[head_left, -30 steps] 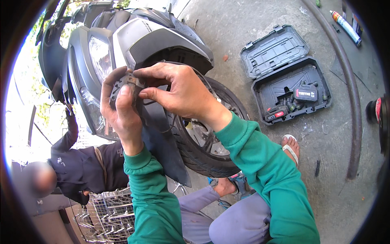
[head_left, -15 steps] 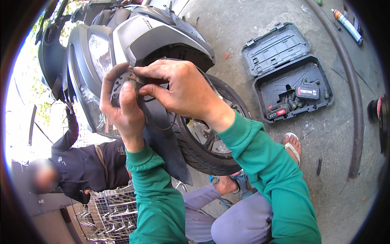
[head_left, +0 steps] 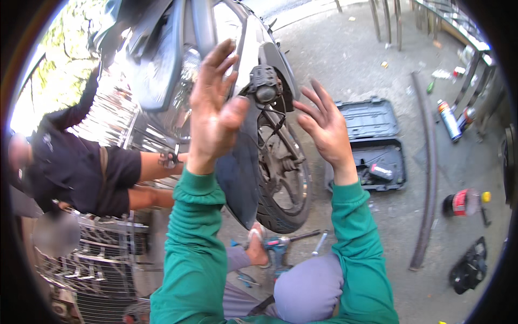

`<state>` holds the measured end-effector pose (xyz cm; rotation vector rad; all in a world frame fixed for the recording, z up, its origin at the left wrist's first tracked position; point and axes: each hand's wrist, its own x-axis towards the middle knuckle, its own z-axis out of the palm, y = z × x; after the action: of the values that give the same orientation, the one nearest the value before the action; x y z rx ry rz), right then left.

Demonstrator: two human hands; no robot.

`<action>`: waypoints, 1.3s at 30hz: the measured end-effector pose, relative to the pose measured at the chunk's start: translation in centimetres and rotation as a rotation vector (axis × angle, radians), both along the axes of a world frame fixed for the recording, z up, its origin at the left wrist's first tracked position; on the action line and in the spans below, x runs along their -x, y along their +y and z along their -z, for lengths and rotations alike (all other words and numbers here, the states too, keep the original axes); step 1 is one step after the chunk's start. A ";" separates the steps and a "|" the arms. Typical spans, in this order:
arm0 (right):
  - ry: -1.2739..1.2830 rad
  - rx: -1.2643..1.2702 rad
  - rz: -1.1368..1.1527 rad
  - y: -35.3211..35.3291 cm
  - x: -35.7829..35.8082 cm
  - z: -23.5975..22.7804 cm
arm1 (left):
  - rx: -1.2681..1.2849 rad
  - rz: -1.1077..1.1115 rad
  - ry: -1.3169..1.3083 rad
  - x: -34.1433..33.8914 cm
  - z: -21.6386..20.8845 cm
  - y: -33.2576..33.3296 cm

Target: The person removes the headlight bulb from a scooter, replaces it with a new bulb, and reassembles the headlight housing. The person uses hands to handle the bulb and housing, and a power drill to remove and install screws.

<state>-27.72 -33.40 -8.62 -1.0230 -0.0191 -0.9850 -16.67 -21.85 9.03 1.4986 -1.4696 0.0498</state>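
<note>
Both of my hands are raised in front of a motorcycle point(head_left: 253, 40). My left hand point(head_left: 215, 116) is open, fingers up and thumb apart, near the headlight side. My right hand point(head_left: 326, 127) is open too, its fingers spread beside the front wheel point(head_left: 280, 189). Neither one holds anything. Between them a small black lamp point(head_left: 265, 90) with a round lens sits at the front of the motorcycle, apart from my fingers. A thin dark cable point(head_left: 278, 129) loops down from it. Below hangs a dark mudguard flap point(head_left: 237, 167).
An open black toolbox point(head_left: 396, 162) with a battery lies right of the wheel. A cordless drill point(head_left: 278, 251) rests near my foot. A long dark hose point(head_left: 429, 178), a spray can point(head_left: 449, 120) and a bottle point(head_left: 464, 202) are farther right. Another person point(head_left: 81, 167) stands at left by wire racks point(head_left: 102, 259).
My hands have let go of the small dark part with the cable and moved apart, fingers opening. The view has shifted, and the small lamp now shows on the motorcycle.
</note>
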 end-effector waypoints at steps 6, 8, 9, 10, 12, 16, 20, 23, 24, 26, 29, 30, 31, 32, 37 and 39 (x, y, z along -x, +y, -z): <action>0.431 -0.141 0.117 4.3 9.3 4.8 | 0.001 -0.037 -0.076 0.2 -4.2 12.5; 0.532 -0.216 0.118 5.8 10.9 4.0 | -0.261 0.008 -0.322 1.1 -4.7 17.5; 0.581 -0.153 0.121 6.2 11.4 2.9 | -0.312 0.073 -0.378 2.0 -4.0 19.7; 0.532 0.000 0.105 6.6 11.8 1.6 | -0.376 0.109 -0.437 2.7 -3.3 21.6; 0.513 0.237 0.103 7.2 11.3 -1.6 | -0.474 0.120 -0.509 3.6 -1.3 25.2; 0.720 0.577 0.081 7.9 10.5 -7.2 | -0.506 0.084 -0.369 3.6 4.0 30.1; 0.652 0.491 0.290 5.1 7.9 -11.5 | -0.546 0.030 -0.277 2.3 5.5 33.6; 0.565 0.498 0.369 1.6 5.8 -12.7 | -0.447 -0.054 -0.075 1.1 5.2 34.7; 0.465 0.462 0.358 0.8 5.1 -12.2 | -0.455 -0.092 -0.050 0.5 5.2 35.1; 0.519 0.522 0.391 -0.6 4.8 -10.3 | -0.458 -0.135 -0.042 -0.9 5.5 36.3; 0.708 0.648 0.302 0.7 5.7 -3.9 | -0.622 -0.157 0.142 -3.8 6.3 39.9; 0.944 0.737 0.278 1.8 6.5 -1.4 | -0.672 -0.252 0.178 -4.5 6.3 41.6; 1.226 0.871 0.201 2.6 6.3 1.0 | -0.720 -0.360 0.251 -5.2 6.3 43.1; 1.529 0.887 -0.104 3.2 7.6 2.4 | -0.713 -0.460 0.280 -5.4 6.2 44.5; 1.803 1.443 -0.805 9.4 10.8 10.6 | -0.594 -0.638 -0.053 -2.3 6.4 49.1; 1.772 1.465 -0.933 12.4 12.3 14.2 | -0.696 -0.388 0.284 -1.0 6.7 50.3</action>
<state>-40.01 -20.97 -22.80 -2.5220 0.2585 1.2794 -15.71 28.48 2.31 2.2281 -0.9849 -0.4659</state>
